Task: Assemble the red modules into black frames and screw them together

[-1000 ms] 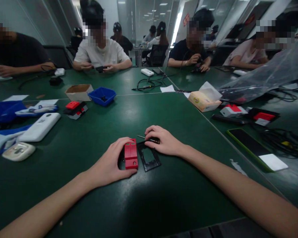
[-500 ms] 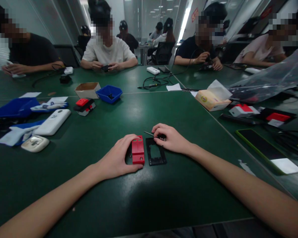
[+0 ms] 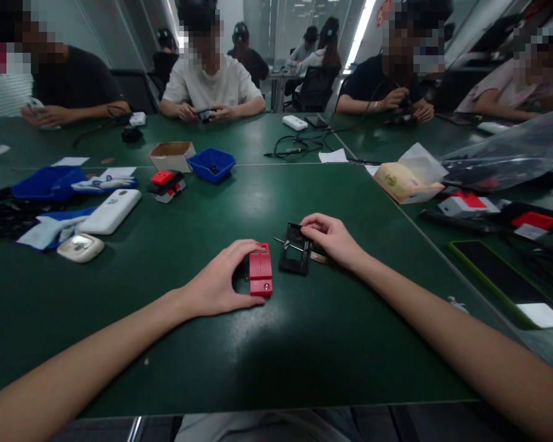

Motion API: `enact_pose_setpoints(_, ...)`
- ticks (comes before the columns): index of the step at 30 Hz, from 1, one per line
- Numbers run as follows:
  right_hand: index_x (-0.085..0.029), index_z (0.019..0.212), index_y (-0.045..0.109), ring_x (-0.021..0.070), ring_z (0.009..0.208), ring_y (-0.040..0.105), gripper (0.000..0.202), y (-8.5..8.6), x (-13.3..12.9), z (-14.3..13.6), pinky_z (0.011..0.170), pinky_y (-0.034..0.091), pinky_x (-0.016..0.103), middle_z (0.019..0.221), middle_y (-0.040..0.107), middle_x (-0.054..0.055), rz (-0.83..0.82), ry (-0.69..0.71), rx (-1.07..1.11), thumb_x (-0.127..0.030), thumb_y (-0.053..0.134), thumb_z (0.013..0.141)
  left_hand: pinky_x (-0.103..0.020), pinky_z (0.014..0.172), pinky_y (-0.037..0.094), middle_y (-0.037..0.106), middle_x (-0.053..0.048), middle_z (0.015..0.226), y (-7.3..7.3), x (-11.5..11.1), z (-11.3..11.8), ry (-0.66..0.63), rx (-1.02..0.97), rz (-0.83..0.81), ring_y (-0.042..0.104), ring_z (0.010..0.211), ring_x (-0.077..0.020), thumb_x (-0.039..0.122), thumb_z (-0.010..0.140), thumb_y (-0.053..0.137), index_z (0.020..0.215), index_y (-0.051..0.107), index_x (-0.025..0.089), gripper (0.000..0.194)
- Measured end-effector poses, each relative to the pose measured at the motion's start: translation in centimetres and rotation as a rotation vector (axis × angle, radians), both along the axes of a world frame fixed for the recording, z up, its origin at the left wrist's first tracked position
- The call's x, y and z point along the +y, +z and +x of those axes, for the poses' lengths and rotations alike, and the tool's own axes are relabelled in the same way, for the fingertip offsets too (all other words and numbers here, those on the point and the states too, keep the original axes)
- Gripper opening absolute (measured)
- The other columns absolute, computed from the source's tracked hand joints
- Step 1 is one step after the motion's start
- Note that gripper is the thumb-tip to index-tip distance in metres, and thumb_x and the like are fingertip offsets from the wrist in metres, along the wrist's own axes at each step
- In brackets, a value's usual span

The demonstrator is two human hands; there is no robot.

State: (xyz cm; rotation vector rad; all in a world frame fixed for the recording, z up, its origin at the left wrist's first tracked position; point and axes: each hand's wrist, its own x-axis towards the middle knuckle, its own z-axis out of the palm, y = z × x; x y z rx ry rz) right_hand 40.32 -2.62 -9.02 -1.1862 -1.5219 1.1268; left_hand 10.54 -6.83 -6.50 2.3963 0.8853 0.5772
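My left hand (image 3: pixel 219 279) curves round a red plastic block (image 3: pixel 260 270) on the green table, thumb at its near end and fingers at its far end. A round metal screw head shows on the block's near part. A small dark object, partly hidden, lies between the block and my palm. To the right, my right hand (image 3: pixel 334 238) pinches the far right corner of a black rectangular frame (image 3: pixel 296 265). A thin screwdriver (image 3: pixel 320 258) lies by the frame; its shaft shows through the opening and its handle sticks out below my right hand.
A black, red and white device (image 3: pixel 166 186), a cardboard box (image 3: pixel 171 156) and a blue bin (image 3: pixel 212 164) stand ahead left. Farther left lie gloves and a white case (image 3: pixel 110 212). A tissue pack (image 3: pixel 408 182) and a green-edged phone-like slab (image 3: pixel 493 270) are right. Several people sit opposite.
My right hand has let go of the screwdriver and taken the black frame by its far corner. The frame is now tilted and farther from me. My left hand keeps the red block.
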Motion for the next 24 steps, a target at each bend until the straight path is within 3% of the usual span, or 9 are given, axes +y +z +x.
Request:
enact_pose_setpoints(7,-0.022,0.102,0.064,0.0148,0.055,0.066,0.042,0.56,-0.38,0.07,0.048,0.052,0.026,0.074,0.074,0.0,-0.229,0.085,0.155,-0.052,0.079,0.078,-0.053,0.116,0.045,0.046,-0.018,0.153,-0.37,-0.53,-0.39,-0.053,-0.054,0.17,0.048,0.143,-0.0348,0.04,0.084,0.08,0.147,0.038,0.028,0.077)
enact_pose_setpoints(12,-0.019,0.102,0.066,0.0107,0.048,0.059,0.044,0.8,-0.25,0.11,0.038,0.037,0.02,0.07,0.072,-0.001,-0.222,0.037,0.189,-0.052,0.081,0.076,-0.052,0.117,0.045,0.045,-0.018,0.154,-0.42,-0.56,-0.34,-0.061,-0.053,0.191,0.047,0.144,-0.0352,0.039,0.085,0.078,0.147,0.04,0.027,0.074)
enact_pose_setpoints(15,-0.02,0.103,0.067,0.01,0.048,0.055,0.04,0.74,0.15,0.44,0.038,0.036,0.02,0.07,0.071,-0.001,-0.254,-0.027,0.31,-0.045,0.081,0.075,-0.054,0.116,0.045,0.045,-0.019,0.154,-0.33,-0.58,-0.27,-0.065,-0.053,0.197,0.047,0.144,-0.0356,0.038,0.086,0.078,0.148,0.039,0.027,0.074)
enact_pose_setpoints(20,-0.02,0.088,0.068,0.0138,0.066,0.063,0.022,0.62,0.5,0.86,0.055,0.055,0.024,0.079,0.072,0.001,-0.306,-0.097,0.466,-0.019,0.076,0.067,-0.051,0.118,0.044,0.044,-0.019,0.155,-0.3,-0.62,-0.28,-0.07,-0.051,0.196,0.046,0.146,-0.0335,0.038,0.087,0.077,0.148,0.038,0.027,0.074)
enact_pose_setpoints(24,-0.021,0.081,0.068,0.0193,0.084,0.069,0.025,0.43,0.33,0.6,0.079,0.062,0.035,0.088,0.075,0.002,-0.292,-0.145,0.534,-0.012,0.071,0.059,-0.051,0.118,0.044,0.045,-0.018,0.155,-0.32,-0.51,-0.33,-0.044,-0.043,0.141,0.047,0.144,-0.0342,0.042,0.084,0.08,0.149,0.038,0.025,0.079)
